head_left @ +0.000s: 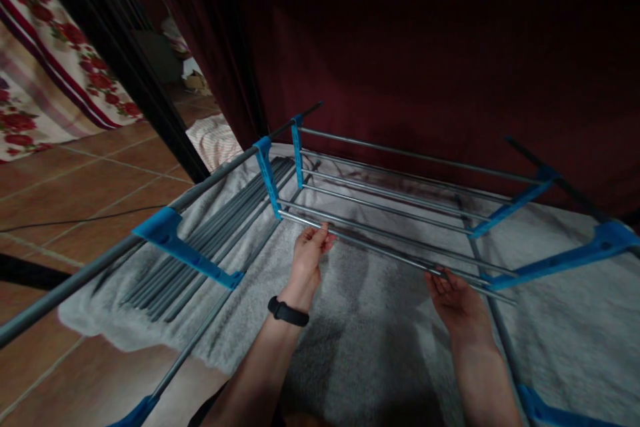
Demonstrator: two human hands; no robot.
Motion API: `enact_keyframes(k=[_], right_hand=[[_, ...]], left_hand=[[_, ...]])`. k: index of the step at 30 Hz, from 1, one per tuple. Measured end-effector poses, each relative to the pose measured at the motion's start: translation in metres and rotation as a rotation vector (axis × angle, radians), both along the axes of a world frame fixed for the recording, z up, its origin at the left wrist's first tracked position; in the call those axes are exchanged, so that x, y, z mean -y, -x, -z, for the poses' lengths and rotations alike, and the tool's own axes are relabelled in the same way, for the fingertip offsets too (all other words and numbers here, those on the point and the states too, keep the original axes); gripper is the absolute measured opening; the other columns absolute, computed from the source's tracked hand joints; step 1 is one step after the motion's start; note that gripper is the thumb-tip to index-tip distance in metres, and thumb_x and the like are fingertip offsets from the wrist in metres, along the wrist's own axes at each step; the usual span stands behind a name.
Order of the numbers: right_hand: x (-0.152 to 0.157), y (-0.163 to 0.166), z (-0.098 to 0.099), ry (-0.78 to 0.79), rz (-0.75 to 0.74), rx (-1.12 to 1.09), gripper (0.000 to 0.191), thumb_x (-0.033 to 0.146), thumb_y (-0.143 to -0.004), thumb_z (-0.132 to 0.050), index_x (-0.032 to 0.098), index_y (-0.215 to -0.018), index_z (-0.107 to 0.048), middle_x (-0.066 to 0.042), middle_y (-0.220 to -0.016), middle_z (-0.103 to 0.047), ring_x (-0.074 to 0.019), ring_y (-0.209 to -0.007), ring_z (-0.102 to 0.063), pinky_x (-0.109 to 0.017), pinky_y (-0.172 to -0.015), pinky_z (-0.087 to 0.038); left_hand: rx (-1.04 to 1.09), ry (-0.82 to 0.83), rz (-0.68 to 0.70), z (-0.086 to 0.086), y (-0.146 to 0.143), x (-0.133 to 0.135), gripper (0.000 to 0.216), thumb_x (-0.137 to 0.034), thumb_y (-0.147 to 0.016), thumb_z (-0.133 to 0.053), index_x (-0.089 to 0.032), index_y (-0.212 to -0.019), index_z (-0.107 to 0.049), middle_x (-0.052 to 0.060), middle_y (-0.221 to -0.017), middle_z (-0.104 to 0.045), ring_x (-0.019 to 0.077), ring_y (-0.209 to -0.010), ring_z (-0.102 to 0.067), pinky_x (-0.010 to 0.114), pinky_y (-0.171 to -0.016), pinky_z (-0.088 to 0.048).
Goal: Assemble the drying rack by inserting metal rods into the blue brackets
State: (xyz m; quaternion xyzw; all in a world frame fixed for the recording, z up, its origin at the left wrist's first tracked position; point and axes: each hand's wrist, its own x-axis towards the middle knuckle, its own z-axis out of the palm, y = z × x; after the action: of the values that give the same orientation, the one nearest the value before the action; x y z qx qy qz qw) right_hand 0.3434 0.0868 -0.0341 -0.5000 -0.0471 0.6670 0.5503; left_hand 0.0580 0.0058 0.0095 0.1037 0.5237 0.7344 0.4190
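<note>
Both of my hands grip one thin grey metal tube (377, 251) that runs across the near side of a partly built rack frame. My left hand (313, 247), with a black band on its wrist, pinches it left of the middle. Farther right, my right hand (453, 293) has its fingers closed around the same tube. The tube's left end is at the lower tip of a blue plastic bracket (269, 180). Its right end extends past another blue bracket (560, 265); whether it sits in a socket there I cannot tell. More parallel tubes (385, 203) span the brackets behind it.
A bundle of loose grey tubes (215, 240) lies on the grey-white blanket (370, 340) at the left. Another blue bracket (185, 247) hangs from the long left side pole (100, 273). Dark red fabric (400, 67) stands behind the frame. Tiled floor (100, 180) lies at the left.
</note>
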Motion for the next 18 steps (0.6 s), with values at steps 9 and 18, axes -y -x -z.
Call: enact_keyframes(k=[9,18], right_hand=[[-0.002,-0.003,0.004,0.0,0.007,0.017,0.017,0.005,-0.084,-0.058,0.019,-0.077,-0.066,0.002,-0.074,-0.071,-0.011,-0.069,-0.071,-0.027,-0.072,-0.065],[-0.002,-0.002,0.003,0.023,0.023,0.048,0.018,0.01,-0.09,-0.058,0.02,-0.076,-0.064,0.004,-0.068,-0.068,-0.0091,-0.063,-0.068,-0.023,-0.067,-0.064]], left_hand=[[-0.017,-0.082,-0.096,0.002,0.016,0.001,0.039,-0.043,-0.062,-0.091,-0.015,-0.078,-0.068,0.005,-0.081,-0.072,0.0095,-0.068,-0.062,0.021,-0.064,-0.049],[-0.004,-0.119,-0.231,-0.005,0.028,0.002,0.044,-0.049,-0.061,-0.091,-0.016,-0.073,-0.065,0.004,-0.079,-0.073,0.0071,-0.063,-0.06,0.019,-0.062,-0.049]])
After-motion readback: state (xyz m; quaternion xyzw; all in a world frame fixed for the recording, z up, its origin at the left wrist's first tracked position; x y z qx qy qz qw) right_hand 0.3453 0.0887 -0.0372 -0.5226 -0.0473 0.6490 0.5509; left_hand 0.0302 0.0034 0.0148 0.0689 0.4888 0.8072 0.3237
